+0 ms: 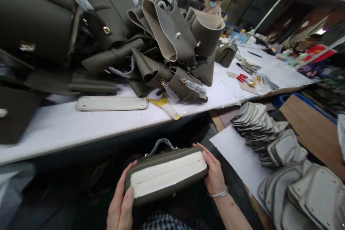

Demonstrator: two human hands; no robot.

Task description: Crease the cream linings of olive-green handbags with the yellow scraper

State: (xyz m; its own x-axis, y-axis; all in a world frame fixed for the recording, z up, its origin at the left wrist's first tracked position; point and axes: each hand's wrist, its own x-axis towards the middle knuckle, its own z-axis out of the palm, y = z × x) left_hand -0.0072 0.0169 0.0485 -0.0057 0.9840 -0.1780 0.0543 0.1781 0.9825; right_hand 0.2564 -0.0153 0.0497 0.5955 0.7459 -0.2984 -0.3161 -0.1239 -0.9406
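A dark olive bag [172, 189] is held between my two hands above my lap, its long white face [168, 174] turned up toward the camera. My left hand [122, 197] grips the left end, thumb on the near side. Around the right end, my right hand [214, 170] is closed, with a bracelet at the wrist. A plastic-wrapped handle [161, 143] sticks up from the far side of the bag. On the table beyond lies a pale flat strip [111, 103] with small holes at its ends, next to a yellow and white piece [164, 105].
A large heap of olive bag parts [172, 36] covers the left and middle of the white table [107, 124]. Stacks of pale shaped pieces [285, 143] stand at the right, near brown board [315, 129]. Two people [214, 5] [314, 50] are farther back.
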